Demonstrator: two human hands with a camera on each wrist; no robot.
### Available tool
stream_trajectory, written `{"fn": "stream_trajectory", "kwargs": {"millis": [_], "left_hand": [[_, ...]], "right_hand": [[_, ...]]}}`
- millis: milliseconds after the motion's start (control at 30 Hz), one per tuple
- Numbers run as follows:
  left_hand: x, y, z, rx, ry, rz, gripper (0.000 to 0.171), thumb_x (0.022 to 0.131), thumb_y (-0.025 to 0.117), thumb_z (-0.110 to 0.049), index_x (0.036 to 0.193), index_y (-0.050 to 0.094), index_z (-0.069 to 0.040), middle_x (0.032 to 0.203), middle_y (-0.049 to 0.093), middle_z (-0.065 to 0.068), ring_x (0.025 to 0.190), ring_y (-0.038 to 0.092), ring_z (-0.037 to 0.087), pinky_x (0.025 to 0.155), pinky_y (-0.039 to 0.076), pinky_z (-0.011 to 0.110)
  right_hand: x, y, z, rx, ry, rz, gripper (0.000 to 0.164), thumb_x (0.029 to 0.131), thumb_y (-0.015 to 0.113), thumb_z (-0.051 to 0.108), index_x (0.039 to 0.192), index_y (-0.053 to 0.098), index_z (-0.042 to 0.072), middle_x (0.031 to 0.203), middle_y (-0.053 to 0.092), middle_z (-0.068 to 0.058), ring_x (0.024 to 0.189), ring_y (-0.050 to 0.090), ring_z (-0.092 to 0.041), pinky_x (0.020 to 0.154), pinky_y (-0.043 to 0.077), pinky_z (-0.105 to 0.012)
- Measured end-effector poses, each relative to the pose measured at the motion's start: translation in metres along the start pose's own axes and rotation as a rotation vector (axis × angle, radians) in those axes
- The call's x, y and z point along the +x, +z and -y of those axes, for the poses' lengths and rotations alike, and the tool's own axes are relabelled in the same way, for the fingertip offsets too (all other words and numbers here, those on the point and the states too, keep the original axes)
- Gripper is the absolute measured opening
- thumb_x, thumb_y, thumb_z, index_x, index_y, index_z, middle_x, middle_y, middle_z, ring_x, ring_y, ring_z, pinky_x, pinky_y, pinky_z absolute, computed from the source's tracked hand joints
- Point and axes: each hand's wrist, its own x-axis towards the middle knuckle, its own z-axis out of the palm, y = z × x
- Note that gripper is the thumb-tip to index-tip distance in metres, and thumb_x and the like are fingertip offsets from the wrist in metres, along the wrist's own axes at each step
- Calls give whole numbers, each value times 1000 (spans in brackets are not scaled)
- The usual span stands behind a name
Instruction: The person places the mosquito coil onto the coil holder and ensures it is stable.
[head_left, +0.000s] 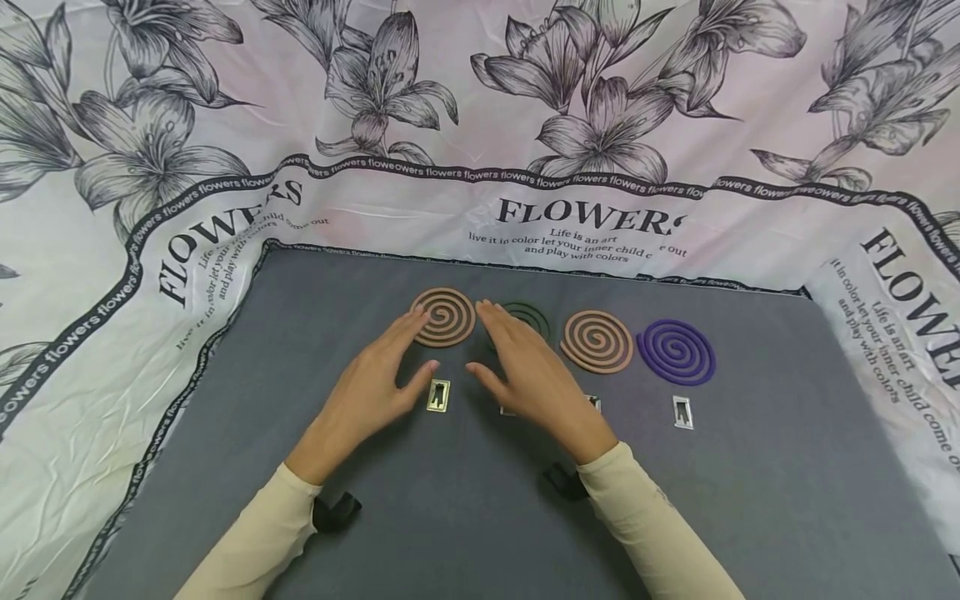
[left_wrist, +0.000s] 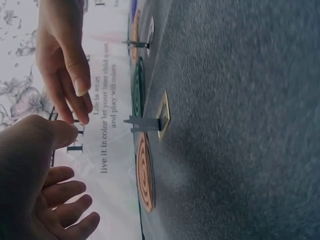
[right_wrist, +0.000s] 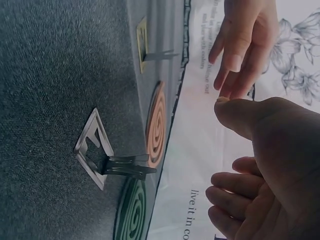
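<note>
My left hand (head_left: pixel 366 385) hovers above the table with its fingers extended, near the leftmost tan spiral mosquito coil (head_left: pixel 443 317). My right hand (head_left: pixel 542 373), fingers also straight, hangs over the green coil (head_left: pixel 536 313) and hides part of it. Neither hand holds anything. In the left wrist view, a gold metal coil stand (left_wrist: pixel 166 107) with an upright prong stands beyond the hands. A silver stand (right_wrist: pixel 82 140) shows in the right wrist view, close to the green coil (right_wrist: pixel 131 215); in the head view the right hand partly covers it.
Another tan coil (head_left: pixel 597 342) and a purple coil (head_left: pixel 677 352) continue the row rightward. A silver stand (head_left: pixel 677 412) sits in front of the purple one, and a further stand (head_left: pixel 594 403) peeks out beside my right wrist. Flower-printed cloth (head_left: pixel 390 208) borders the grey tabletop (head_left: pixel 450 517).
</note>
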Motion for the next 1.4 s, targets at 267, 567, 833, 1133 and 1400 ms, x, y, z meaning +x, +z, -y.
{"fn": "stream_trajectory", "kwargs": {"millis": [267, 567, 833, 1133, 1400], "left_hand": [[9, 4, 12, -1, -54, 55, 73, 104, 68, -38, 165, 38, -12, 169, 38, 9, 154, 38, 33, 117, 39, 57], [16, 16, 32, -34, -118, 87, 77, 102, 70, -38, 166, 36, -11, 168, 39, 14, 152, 41, 35, 119, 37, 56], [24, 19, 47, -25, -138, 125, 82, 101, 72, -40, 165, 35, -7, 168, 37, 17, 154, 38, 37, 121, 34, 56], [38, 17, 54, -22, -161, 201, 90, 98, 77, -42, 167, 30, -8, 171, 32, 18, 155, 35, 38, 122, 32, 56], [45, 17, 62, -8, -174, 250, 96, 95, 80, -43, 167, 28, -5, 172, 28, 20, 156, 32, 39, 123, 31, 57]], "right_hand": [[10, 7, -6, 6, 57, 54, 84, 102, 72, 39, 166, 31, 2, 167, 39, -19, 155, 38, -33, 123, 33, -53], [20, 18, -16, 39, 108, 140, 87, 102, 71, 42, 167, 27, 2, 168, 37, -20, 154, 38, -37, 122, 35, -54], [33, 23, -19, 63, 139, 178, 87, 102, 71, 42, 167, 27, 4, 168, 36, -19, 152, 40, -39, 122, 34, -53], [51, 24, -16, 60, 158, 238, 95, 100, 72, 46, 169, 21, 5, 168, 34, -22, 151, 41, -39, 122, 35, -53], [60, 30, -17, 37, 172, 276, 100, 98, 77, 46, 168, 21, 1, 169, 31, -25, 152, 39, -40, 123, 34, -53]]}}
